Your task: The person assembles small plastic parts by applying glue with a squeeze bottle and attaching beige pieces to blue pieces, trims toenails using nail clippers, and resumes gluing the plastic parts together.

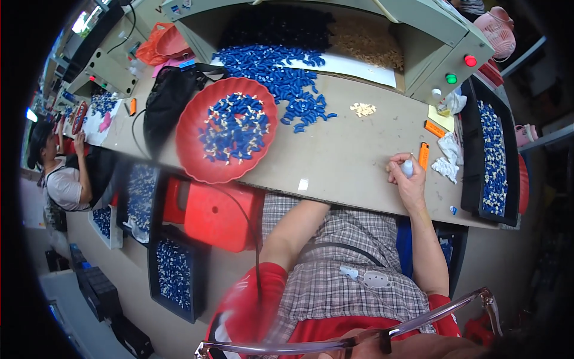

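Note:
My right hand (pixel 408 179) is over the right part of the worktable (pixel 353 161), its fingers wrapped round a small whitish bottle (pixel 407 167). Right beside it lies an orange box cutter (pixel 424 157). My left forearm (pixel 305 224) reaches under the table's front edge, so that hand is hidden. On the left of the table stands a red scalloped bowl (pixel 186 128) with blue plastic pieces joined to cream-coloured ones. Loose blue pieces (pixel 302 107) spill forward from the machine's opening. A small heap of cream pieces (pixel 363 109) lies mid-table.
A grey machine (pixel 424 54) with red and green lights spans the back; dark and brown piles lie inside. At right stands a black tray (pixel 513 161) of parts, near crumpled white tissue (pixel 447 158). Below left are a red stool (pixel 221 215) and more trays. A co-worker (pixel 66 179) sits far left.

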`<state>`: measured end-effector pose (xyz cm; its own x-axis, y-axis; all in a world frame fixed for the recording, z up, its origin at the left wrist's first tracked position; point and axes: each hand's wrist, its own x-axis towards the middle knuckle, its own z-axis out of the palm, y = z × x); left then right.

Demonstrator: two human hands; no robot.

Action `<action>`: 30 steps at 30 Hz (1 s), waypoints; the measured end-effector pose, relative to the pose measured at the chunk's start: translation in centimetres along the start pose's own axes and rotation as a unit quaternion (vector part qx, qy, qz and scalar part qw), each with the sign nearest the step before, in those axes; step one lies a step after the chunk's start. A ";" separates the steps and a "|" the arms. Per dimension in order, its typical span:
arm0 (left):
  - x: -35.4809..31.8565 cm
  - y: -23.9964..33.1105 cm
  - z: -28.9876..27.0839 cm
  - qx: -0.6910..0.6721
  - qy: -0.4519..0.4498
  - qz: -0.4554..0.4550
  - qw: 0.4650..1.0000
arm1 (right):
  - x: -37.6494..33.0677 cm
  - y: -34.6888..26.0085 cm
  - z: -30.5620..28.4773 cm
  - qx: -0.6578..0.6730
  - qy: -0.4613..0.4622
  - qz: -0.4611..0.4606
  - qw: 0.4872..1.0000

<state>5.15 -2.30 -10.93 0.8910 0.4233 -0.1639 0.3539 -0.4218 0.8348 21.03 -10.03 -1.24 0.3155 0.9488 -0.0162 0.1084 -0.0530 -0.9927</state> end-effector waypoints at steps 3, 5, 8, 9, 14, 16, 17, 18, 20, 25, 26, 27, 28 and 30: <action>-0.6 -1.4 -1.2 0.014 0.030 -0.011 0.999 | -0.1 -0.1 -0.1 -0.001 0.006 -0.005 1.000; -1.0 -2.5 -1.1 0.023 0.049 -0.022 0.998 | 0.1 -0.8 0.5 -0.006 0.012 -0.002 1.000; -2.2 -2.7 0.9 0.047 0.078 -0.045 0.995 | 0.7 -3.1 2.1 -0.052 -0.029 -0.002 0.998; -3.2 -2.4 2.2 0.057 0.090 -0.055 0.993 | 1.3 -3.9 2.9 -0.052 -0.047 -0.014 0.997; -8.7 3.7 3.0 0.143 -0.068 -0.130 0.979 | 4.1 -4.2 2.7 0.002 -0.096 -0.023 0.995; -10.8 7.8 -0.3 0.125 -0.050 -0.016 0.991 | 3.8 -3.4 1.7 0.022 -0.107 -0.005 0.994; -11.1 9.0 -1.8 0.090 -0.047 0.051 0.994 | 3.5 -2.9 1.3 0.033 -0.117 0.011 0.993; -10.8 11.3 -3.9 -0.023 -0.012 0.043 0.999 | 3.2 -2.4 0.9 0.043 -0.122 0.011 0.992; -9.3 14.5 -7.5 -0.127 0.114 -0.034 0.985 | 2.6 -1.5 0.3 -0.030 -0.107 -0.049 0.993; -3.0 10.4 -12.2 0.370 0.452 -0.029 0.811 | 1.6 0.4 -1.1 0.045 -0.145 -0.021 0.988; -2.2 9.9 -12.3 0.375 0.446 -0.031 0.812 | 1.5 0.1 -1.2 0.053 -0.144 -0.019 0.988; -1.6 9.5 -12.3 0.396 0.417 -0.031 0.818 | 1.3 -0.3 -1.4 0.051 -0.138 -0.020 0.989; -1.0 9.2 -12.3 0.416 0.387 -0.031 0.822 | 1.3 -0.6 -1.5 0.048 -0.132 -0.021 0.990; -0.1 8.6 -12.2 0.437 0.361 -0.033 0.823 | 1.1 -0.6 -1.2 0.061 -0.132 -0.033 0.989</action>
<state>4.66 3.83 2.67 0.5719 0.7015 0.4252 0.7450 -0.6612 0.0889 22.46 -9.29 -0.48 0.0524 0.9981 0.0335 0.0006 0.0336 -0.9994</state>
